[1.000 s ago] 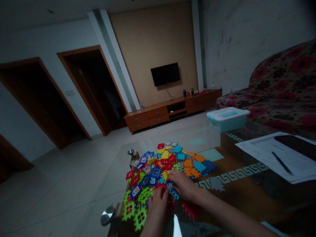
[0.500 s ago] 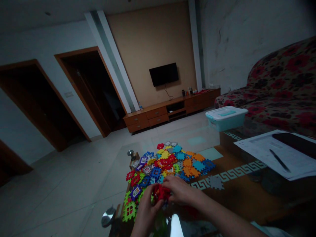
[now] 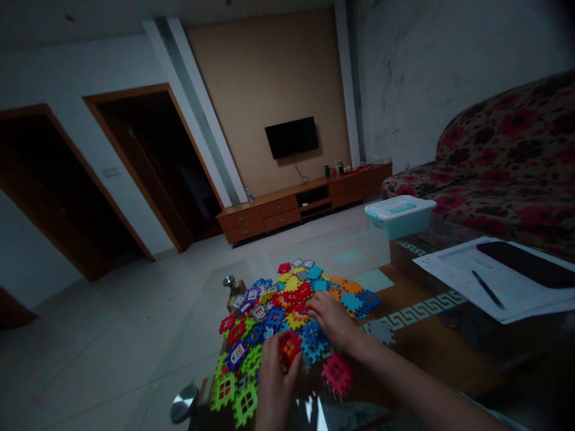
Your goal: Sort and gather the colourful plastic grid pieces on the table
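Note:
A heap of colourful interlocking plastic tiles (image 3: pixel 287 299) lies on a glass-topped table (image 3: pixel 431 335). My left hand (image 3: pixel 272 383) is closed around a red tile (image 3: pixel 290 347) at the heap's near edge. My right hand (image 3: pixel 332 320) lies on the heap, fingers curled over red and orange tiles near its middle; whether it grips one is hidden. A blue tile (image 3: pixel 314 344) sits between my hands. A pinkish-red tile (image 3: pixel 336 374) lies below my right wrist, and a grey tile (image 3: pixel 381 329) lies apart to the right.
A teal lidded box (image 3: pixel 399 216) stands at the table's far end. Papers (image 3: pixel 489 281) with a pen (image 3: pixel 487 289) and a dark tablet (image 3: pixel 527 263) lie at right. A floral sofa (image 3: pixel 507 161) is behind. A TV (image 3: pixel 291 136) hangs above a wooden cabinet (image 3: pixel 300 200).
My hands, together on a red tile half a second ago, have separated. The left keeps the red tile; the right has reached forward onto the heap. The view shifted slightly right.

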Demonstrator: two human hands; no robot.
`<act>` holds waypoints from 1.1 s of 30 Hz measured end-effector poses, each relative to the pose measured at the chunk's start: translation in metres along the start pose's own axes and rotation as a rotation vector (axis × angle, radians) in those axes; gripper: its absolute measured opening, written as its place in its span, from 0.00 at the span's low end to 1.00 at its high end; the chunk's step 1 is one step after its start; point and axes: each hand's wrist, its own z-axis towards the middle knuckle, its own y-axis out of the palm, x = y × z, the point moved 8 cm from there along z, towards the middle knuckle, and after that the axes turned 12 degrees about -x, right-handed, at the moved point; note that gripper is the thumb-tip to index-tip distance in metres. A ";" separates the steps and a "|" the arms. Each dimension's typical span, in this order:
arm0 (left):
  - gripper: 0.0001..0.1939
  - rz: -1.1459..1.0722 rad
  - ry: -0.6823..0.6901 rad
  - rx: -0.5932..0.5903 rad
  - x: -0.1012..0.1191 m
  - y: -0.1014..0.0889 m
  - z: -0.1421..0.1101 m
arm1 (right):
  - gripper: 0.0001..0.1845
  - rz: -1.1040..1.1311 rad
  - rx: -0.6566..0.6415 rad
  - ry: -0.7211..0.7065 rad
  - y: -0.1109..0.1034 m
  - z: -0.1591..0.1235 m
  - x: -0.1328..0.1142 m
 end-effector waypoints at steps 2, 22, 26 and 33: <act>0.19 0.015 0.035 -0.129 0.018 0.031 -0.002 | 0.10 0.082 0.018 0.057 -0.010 -0.006 0.022; 0.59 0.222 -0.160 -0.466 -0.001 0.102 -0.007 | 0.12 0.500 -0.429 -0.067 0.036 -0.034 0.034; 0.57 0.238 -0.218 -0.482 0.004 0.102 -0.007 | 0.11 0.271 -0.425 -0.081 0.040 -0.033 0.025; 0.48 0.407 -0.298 -0.510 0.034 0.098 -0.011 | 0.15 -0.094 -0.497 0.279 0.002 -0.052 0.037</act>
